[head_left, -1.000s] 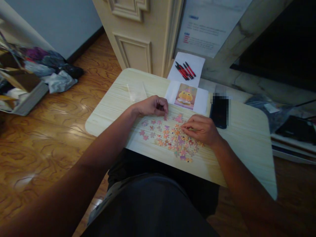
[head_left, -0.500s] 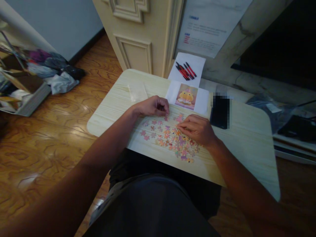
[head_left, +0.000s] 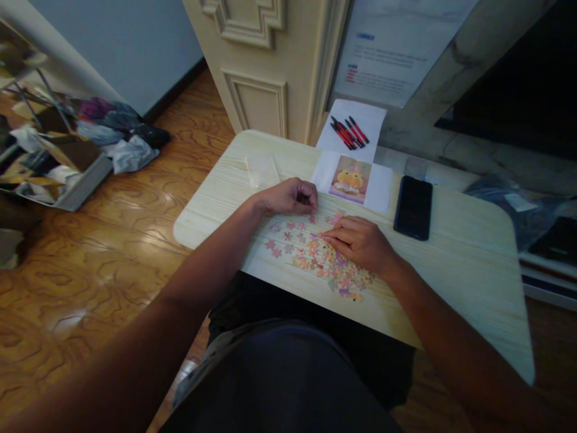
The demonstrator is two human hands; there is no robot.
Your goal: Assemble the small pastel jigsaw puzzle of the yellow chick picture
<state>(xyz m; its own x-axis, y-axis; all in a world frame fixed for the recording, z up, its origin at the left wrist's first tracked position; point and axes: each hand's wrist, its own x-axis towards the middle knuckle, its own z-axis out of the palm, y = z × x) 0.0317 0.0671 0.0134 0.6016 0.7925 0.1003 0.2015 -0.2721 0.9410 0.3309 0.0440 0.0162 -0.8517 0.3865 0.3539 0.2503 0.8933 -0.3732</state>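
Many small jigsaw pieces (head_left: 315,258) in pink, orange and purple lie loose on the pale wood-grain table (head_left: 469,270), densest toward its front edge. My left hand (head_left: 293,195) is closed above the far side of them, thumb and finger pinched on a pink jigsaw piece (head_left: 313,218). On the right of the pile rests my right hand (head_left: 360,240), closed, its fingertips together at an orange jigsaw piece (head_left: 320,234). Part of the pile is hidden under this hand. Beyond both hands lies a picture of a yellow pumpkin-like figure (head_left: 350,179) on white paper.
A black phone (head_left: 413,207) lies right of the picture. Several red-and-black pens (head_left: 349,132) rest on a white sheet behind. A clear plastic bag (head_left: 262,171) sits at the back left. Boxes and bags (head_left: 130,153) stand on the floor at left.
The view has swung slightly left, so the table appears further right. Against the table, my right hand has moved a little left over the pieces. My left hand has hardly moved.
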